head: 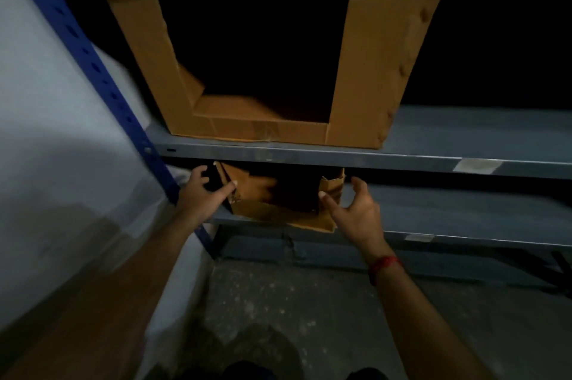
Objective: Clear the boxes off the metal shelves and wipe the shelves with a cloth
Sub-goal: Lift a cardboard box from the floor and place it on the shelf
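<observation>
Below, left hand [202, 194] and right hand [356, 209], fingers spread, flank box [269, 215] on grey shelf [464, 212].

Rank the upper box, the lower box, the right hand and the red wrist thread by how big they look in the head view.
1. upper box
2. lower box, partly hidden behind the shelf edge
3. right hand, which is nearer the camera, so this comparison is only apparent
4. red wrist thread
</observation>
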`<control>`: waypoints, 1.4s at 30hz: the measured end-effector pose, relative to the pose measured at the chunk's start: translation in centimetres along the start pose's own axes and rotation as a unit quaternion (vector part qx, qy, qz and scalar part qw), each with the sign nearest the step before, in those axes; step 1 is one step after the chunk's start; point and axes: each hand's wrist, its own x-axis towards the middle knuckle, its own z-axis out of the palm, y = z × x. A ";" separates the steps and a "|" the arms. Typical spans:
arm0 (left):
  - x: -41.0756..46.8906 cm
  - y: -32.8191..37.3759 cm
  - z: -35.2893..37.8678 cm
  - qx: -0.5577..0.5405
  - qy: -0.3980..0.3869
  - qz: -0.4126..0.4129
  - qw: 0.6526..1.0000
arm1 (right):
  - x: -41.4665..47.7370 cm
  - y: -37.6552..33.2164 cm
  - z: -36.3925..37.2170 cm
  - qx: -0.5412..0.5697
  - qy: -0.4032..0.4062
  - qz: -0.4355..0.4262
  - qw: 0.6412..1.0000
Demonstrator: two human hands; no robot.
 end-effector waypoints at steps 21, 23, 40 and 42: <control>2.4 -5.5 7.1 0.055 0.081 0.225 0.969 | 3.4 8.6 4.8 -0.013 0.141 -0.127 0.982; 1.6 -5.7 7.7 0.060 0.096 0.246 0.963 | 2.9 9.2 4.3 -0.004 0.137 -0.125 0.983; -1.0 -7.3 9.7 0.081 0.127 0.249 0.957 | 0.0 11.4 2.7 -0.018 0.195 -0.139 0.971; -0.9 -7.2 9.7 0.081 0.127 0.247 0.957 | -0.1 11.3 2.5 -0.022 0.192 -0.140 0.971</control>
